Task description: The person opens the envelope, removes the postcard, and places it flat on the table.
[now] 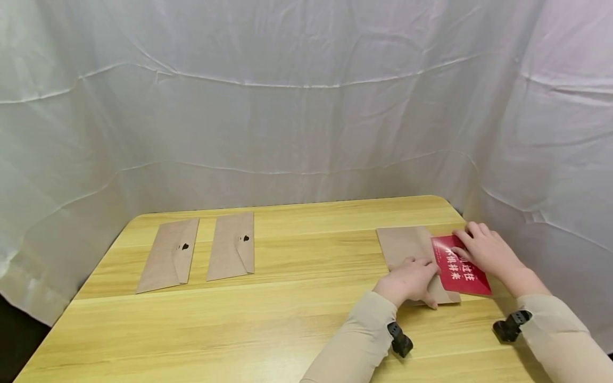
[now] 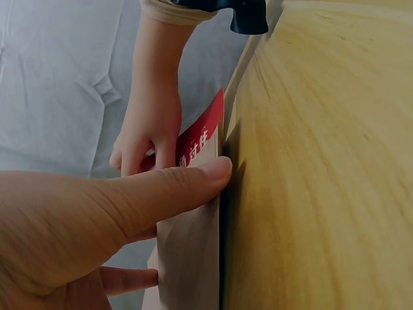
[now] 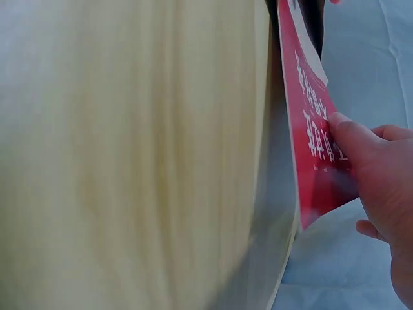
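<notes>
A brown paper envelope (image 1: 404, 244) lies at the right of the table. My left hand (image 1: 409, 279) rests on it, its thumb (image 2: 193, 184) along the near edge and its fingers spread over the upper face. A red card (image 1: 460, 274) with white characters sticks out from the envelope's right end. Its left part is covered by the brown paper there. My right hand (image 1: 490, 252) pinches the card at its far right, the thumb (image 3: 352, 132) on the printed face. The fingers beneath are mostly hidden. In the right wrist view the card's free corner is raised off the table.
Two more brown envelopes, a left one (image 1: 165, 255) and another beside it (image 1: 232, 247), lie on the left of the wooden table (image 1: 297, 314). Each bears a small black mark. A pale curtain (image 1: 306, 127) hangs behind the table and along its sides.
</notes>
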